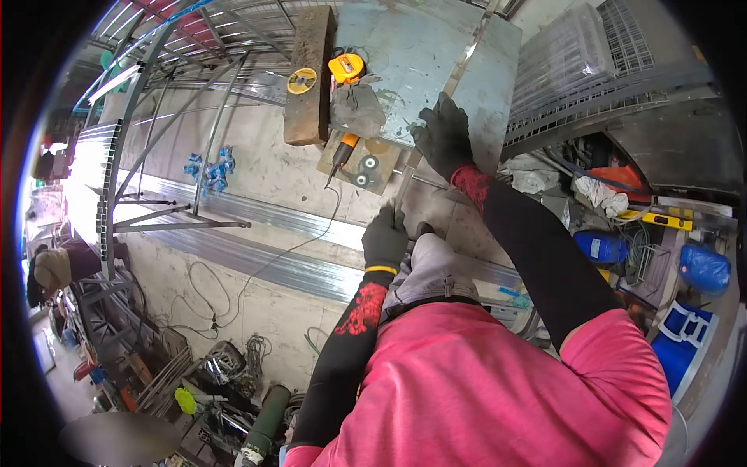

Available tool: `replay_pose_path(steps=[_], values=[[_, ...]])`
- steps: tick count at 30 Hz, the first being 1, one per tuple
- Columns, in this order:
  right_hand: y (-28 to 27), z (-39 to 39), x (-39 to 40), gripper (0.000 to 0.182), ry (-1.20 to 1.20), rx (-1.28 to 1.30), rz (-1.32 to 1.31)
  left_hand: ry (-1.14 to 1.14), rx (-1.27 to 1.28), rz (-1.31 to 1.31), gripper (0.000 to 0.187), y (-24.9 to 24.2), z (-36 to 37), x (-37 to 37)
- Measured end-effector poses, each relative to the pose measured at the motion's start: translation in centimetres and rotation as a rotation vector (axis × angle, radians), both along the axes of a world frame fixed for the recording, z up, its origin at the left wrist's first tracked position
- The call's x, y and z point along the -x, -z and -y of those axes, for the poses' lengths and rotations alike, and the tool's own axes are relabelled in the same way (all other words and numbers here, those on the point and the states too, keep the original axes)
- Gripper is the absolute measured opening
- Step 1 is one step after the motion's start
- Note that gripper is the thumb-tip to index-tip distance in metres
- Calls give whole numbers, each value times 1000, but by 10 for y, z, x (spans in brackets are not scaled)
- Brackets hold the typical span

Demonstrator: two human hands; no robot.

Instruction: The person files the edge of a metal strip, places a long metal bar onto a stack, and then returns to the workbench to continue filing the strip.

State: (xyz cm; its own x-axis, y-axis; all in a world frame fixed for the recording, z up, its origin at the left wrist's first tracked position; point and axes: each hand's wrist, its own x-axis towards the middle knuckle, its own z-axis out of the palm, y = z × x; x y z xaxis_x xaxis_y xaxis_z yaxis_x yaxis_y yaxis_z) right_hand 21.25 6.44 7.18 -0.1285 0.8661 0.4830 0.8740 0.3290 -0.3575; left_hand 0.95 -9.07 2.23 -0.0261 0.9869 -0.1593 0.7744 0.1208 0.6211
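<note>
Head view: left hand [385,238] grips, right hand [445,137] touches flat shiny metal strip [468,53].

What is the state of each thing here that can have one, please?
Left hand: gloved, at metal strip, grip unclear.
Right hand: gloved, over metal strip, grip unclear.
Metal strip: laid across grey-blue panel, projecting past its edge.
Tape measure: blade extension unclear.
Orange-black tool: lying down, corded, power unclear.
Cord: loose.
Dark cloth: crumpled.
Yellow disc: lying on brown block.
</note>
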Motion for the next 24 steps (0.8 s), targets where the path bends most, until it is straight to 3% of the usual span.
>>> replay_pose_path(steps=[3, 6, 8, 10, 11, 12, 14, 16, 18, 20, 22, 24], values=[[7, -1, 0, 29, 3, -113, 4, -11, -14, 55, 32, 2, 5, 11], [4, 1, 0, 30, -9, -27, -16, 21, -90, 51, 30, 1, -25, 3], [0, 2, 0, 31, -10, -5, -7, 47, 3, 3, 31, -14, -39, -7], [-2, 0, 1, 31, -6, 14, -6, 34, 3, -39, 32, -12, -22, -9], [-2, 0, 1, 31, -7, 4, -6, 22, 28, 4, 31, -11, -9, -3], [-1, 0, 0, 30, -2, -4, -8, -38, -100, 106, 33, 4, 8, 4], [2, -7, -3, 30, -2, -60, -17, -10, -29, 130, 31, -3, 13, 13], [5, 3, 1, 30, -33, -91, -27, 13, -54, 16, 31, 0, -15, 6], [-2, -1, -1, 30, -2, 59, 1, 29, -89, 12, 31, 0, -35, -6], [-2, 0, -3, 30, -25, 17, 7, -6, -88, 25, 31, -1, -35, -13], [-1, -4, -1, 30, -33, -26, 1, 14, 51, 24, 33, -3, -10, -3], [2, -2, -2, 30, -24, -48, -21, -23, -46, 100, 34, -2, 15, 9]])
